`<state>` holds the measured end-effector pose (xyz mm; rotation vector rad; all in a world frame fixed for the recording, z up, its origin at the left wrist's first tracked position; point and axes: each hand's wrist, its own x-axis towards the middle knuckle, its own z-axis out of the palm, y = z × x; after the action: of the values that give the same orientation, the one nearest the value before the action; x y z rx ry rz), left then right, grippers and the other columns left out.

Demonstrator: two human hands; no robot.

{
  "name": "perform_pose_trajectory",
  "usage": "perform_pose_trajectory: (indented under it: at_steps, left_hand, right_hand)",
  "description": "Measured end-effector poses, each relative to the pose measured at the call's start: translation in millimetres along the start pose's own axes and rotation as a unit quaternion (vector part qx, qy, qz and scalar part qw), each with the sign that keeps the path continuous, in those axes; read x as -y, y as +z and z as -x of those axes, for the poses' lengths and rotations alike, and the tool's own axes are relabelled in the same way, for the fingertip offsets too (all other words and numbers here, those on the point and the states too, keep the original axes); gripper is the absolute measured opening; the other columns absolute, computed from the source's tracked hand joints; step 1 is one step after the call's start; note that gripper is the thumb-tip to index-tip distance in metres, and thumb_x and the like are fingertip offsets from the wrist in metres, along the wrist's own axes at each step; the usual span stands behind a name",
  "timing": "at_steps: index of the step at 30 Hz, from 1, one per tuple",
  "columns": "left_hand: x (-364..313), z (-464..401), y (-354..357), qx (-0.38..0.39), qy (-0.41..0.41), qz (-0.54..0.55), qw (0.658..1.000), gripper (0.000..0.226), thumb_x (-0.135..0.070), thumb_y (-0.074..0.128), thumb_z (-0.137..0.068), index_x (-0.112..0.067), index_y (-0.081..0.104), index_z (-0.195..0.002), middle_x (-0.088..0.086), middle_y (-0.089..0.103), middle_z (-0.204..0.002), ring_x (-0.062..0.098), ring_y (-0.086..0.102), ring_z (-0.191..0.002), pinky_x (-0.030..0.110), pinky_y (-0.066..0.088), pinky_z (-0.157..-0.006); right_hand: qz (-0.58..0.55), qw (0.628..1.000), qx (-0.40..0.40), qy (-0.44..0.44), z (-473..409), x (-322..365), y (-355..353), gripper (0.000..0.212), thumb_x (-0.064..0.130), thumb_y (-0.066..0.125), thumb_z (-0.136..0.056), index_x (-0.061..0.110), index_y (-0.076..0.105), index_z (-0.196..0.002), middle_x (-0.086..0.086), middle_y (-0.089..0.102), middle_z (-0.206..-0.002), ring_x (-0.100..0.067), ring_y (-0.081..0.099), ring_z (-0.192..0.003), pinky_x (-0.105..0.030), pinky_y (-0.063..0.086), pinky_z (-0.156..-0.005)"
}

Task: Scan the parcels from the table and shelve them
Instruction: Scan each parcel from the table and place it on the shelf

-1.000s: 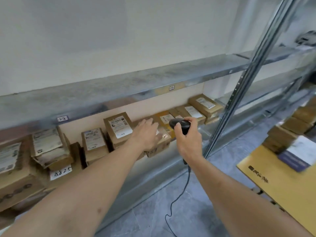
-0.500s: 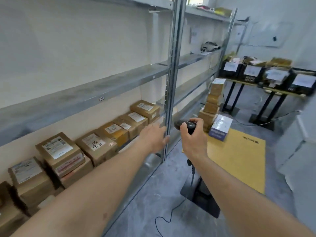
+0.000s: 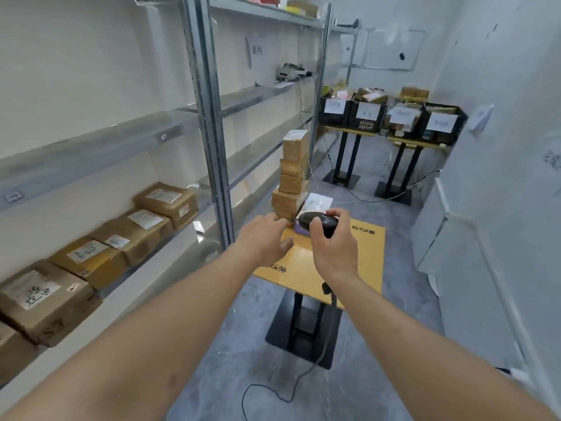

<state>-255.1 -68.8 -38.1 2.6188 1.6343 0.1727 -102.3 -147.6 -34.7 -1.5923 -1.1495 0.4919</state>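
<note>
Head view: hands out front, yellow table ahead.
Right hand: fingers curled tight round the black scanner, held above the table's near half, its cable trailing down to the floor.
Left hand: fingers loosely extended, holding nothing, reaching toward the foot of the parcel stack.
Parcels: brown boxes piled in a tall column at the table's far left corner, a white-topped box just beside it, partly hidden behind the scanner.
Shelf: labelled parcels lined up along the lower level on the left.
Background: black crates on stands at the far wall.
</note>
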Motion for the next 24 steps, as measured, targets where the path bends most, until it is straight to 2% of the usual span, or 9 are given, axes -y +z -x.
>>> perform_pose_trajectory:
  at_steps: [8,12,18,24]
  left_hand:
    - [-24,-103,44,0.032,0.04,0.023,0.998,0.052,-0.055,0.048,-0.103,-0.021,0.054,-0.142,0.005,0.055,-0.138,0.032,0.053,-0.125,0.044,0.048,-0.096]
    - [-21,-166,69,0.042,0.068,0.032,0.996,0.053,-0.052,0.049,-0.104,-0.02,0.053,-0.146,0.006,0.056,-0.138,0.032,0.054,-0.124,0.045,0.05,-0.096]
    - [0,-256,115,0.093,0.106,0.045,0.989,0.046,-0.052,0.049,-0.102,-0.021,0.06,-0.134,0.003,0.058,-0.129,0.03,0.056,-0.118,0.039,0.043,-0.083]
    - [24,-323,149,0.14,0.101,0.059,0.983,0.05,-0.051,0.049,-0.103,-0.021,0.054,-0.143,0.005,0.055,-0.132,0.032,0.053,-0.123,0.042,0.046,-0.093]
  right_hand:
    - [0.033,0.998,-0.036,0.044,-81,-52,-10,0.024,0.043,0.054,-0.102,0.031,0.048,-0.121,0.01,0.065,-0.093,-0.015,0.065,-0.08,-0.044,0.058,-0.07]
    - [0.043,0.995,-0.061,0.072,-132,-76,6,0.023,0.042,0.055,-0.102,0.03,0.048,-0.121,0.012,0.064,-0.092,-0.014,0.065,-0.08,-0.042,0.058,-0.07]
    - [0.059,0.986,-0.09,0.129,-200,-117,48,0.025,0.041,0.056,-0.103,0.03,0.048,-0.124,0.011,0.064,-0.093,-0.015,0.065,-0.077,-0.035,0.052,-0.064]
    - [0.069,0.978,-0.082,0.177,-250,-156,87,0.028,0.043,0.055,-0.103,0.031,0.048,-0.126,0.014,0.065,-0.095,-0.012,0.065,-0.08,-0.034,0.052,-0.067]
